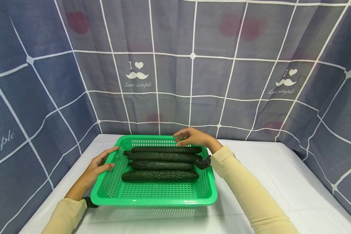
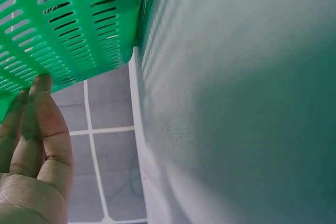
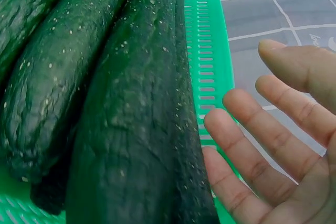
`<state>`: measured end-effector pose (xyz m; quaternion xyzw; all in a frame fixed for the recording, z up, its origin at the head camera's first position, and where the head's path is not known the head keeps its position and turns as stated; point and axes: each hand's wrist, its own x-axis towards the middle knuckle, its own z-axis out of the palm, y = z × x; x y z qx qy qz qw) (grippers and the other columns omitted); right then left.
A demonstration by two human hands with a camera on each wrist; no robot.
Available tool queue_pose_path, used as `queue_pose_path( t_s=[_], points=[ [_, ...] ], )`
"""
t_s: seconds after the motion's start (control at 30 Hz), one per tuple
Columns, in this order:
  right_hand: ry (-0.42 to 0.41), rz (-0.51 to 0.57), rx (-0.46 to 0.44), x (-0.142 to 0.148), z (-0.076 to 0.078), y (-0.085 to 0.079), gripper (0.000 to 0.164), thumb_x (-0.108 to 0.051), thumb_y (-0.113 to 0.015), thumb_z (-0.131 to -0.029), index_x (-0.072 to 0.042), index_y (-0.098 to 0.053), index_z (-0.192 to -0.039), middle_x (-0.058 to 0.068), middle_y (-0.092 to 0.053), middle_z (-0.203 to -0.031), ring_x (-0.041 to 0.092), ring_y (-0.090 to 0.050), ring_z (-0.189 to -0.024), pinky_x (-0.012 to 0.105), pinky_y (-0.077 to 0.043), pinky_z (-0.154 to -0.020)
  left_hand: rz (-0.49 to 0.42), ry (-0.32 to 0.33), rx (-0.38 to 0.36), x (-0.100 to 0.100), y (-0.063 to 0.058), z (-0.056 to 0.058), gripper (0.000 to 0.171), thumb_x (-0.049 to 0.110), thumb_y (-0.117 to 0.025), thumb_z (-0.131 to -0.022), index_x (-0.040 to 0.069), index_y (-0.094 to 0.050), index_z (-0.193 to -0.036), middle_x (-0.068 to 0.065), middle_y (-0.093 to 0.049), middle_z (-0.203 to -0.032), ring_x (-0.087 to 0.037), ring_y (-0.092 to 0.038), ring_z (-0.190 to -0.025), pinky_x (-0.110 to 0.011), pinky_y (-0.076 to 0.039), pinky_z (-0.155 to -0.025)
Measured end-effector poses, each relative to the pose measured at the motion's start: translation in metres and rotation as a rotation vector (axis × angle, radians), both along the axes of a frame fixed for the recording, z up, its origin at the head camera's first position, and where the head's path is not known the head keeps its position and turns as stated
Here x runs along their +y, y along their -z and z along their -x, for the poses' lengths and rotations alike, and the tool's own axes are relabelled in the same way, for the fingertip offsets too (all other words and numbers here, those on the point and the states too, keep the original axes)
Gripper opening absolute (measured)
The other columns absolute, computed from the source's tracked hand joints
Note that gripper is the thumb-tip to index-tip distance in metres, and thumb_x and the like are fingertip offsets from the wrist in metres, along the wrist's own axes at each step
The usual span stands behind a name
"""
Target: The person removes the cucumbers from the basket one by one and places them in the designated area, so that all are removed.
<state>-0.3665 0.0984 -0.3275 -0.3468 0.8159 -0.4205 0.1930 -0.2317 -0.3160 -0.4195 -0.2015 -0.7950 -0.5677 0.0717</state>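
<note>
Several long dark green cucumbers (image 1: 160, 175) lie side by side, left to right, in a green plastic basket (image 1: 152, 202). In the right wrist view the cucumbers (image 3: 131, 93) show bumpy, pale-specked skin. My left hand (image 1: 95, 169) is at the basket's left side, its fingertips at the rim. From the left wrist view, the straight fingers (image 2: 34, 129) reach the slotted outer wall of the basket (image 2: 79, 35). Over the back right of the basket hovers my right hand (image 1: 193, 137), fingers loosely bent and spread. Nothing is in its grasp, and its fingertips are near the rearmost cucumber (image 1: 166, 149).
Under the basket is a white table surface (image 1: 251, 182), which extends to the right. A grey-blue checked curtain (image 1: 175, 78) with white lines hangs behind and along both sides. Dark straps with black devices (image 1: 203, 162) sit at the wrists.
</note>
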Motion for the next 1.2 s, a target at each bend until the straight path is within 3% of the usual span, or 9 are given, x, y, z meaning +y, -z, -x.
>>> queue_pose_path(
  t_s=[0.2,0.5,0.9,1.07,1.2],
  points=[
    [0.005,-0.001,-0.013,-0.007,0.001,0.003,0.049,-0.002,-0.069,-0.103,0.012,-0.056,-0.149,0.031,-0.064,-0.143,0.036,-0.072,-0.122,0.045,-0.056,-0.104,-0.01,0.003,-0.006,-0.001,-0.001,-0.001,0.062,0.002,-0.059,-0.104,0.01,-0.047,-0.164,-0.032,-0.018,-0.173,-0.068,-0.004,-0.155,-0.015,-0.045,-0.096],
    [0.038,-0.053,-0.023,-0.017,-0.001,0.005,0.048,-0.005,-0.07,-0.104,0.012,-0.058,-0.147,0.029,-0.063,-0.146,0.036,-0.07,-0.126,0.045,-0.054,-0.107,-0.028,0.005,-0.005,-0.002,0.002,0.001,0.062,0.0,-0.059,-0.104,0.011,-0.049,-0.164,-0.025,-0.022,-0.174,-0.068,-0.003,-0.155,-0.012,-0.042,-0.098],
    [0.098,-0.124,-0.013,-0.029,-0.005,0.009,0.042,-0.007,-0.073,-0.102,0.009,-0.066,-0.14,0.02,-0.074,-0.132,0.033,-0.07,-0.127,0.041,-0.054,-0.107,-0.005,-0.001,-0.026,-0.001,0.0,0.001,0.063,0.003,-0.06,-0.103,0.01,-0.046,-0.165,-0.032,-0.018,-0.174,-0.066,-0.004,-0.156,-0.014,-0.043,-0.097],
    [0.145,-0.141,0.018,-0.035,-0.007,0.013,0.038,-0.004,-0.074,-0.101,0.01,-0.069,-0.136,0.021,-0.074,-0.13,0.034,-0.07,-0.124,0.042,-0.056,-0.103,-0.001,-0.006,-0.034,0.0,-0.001,0.001,0.063,0.004,-0.06,-0.103,0.011,-0.046,-0.165,-0.031,-0.018,-0.174,-0.066,-0.005,-0.156,-0.015,-0.044,-0.096],
    [0.181,-0.214,0.094,-0.04,-0.008,0.014,0.034,-0.008,-0.079,-0.098,0.005,-0.075,-0.129,0.018,-0.077,-0.125,0.032,-0.072,-0.118,0.04,-0.058,-0.099,0.01,-0.016,-0.042,0.0,-0.002,0.001,0.063,0.004,-0.061,-0.103,0.01,-0.046,-0.165,-0.031,-0.017,-0.175,-0.065,-0.005,-0.157,-0.014,-0.043,-0.097]
  ],
)
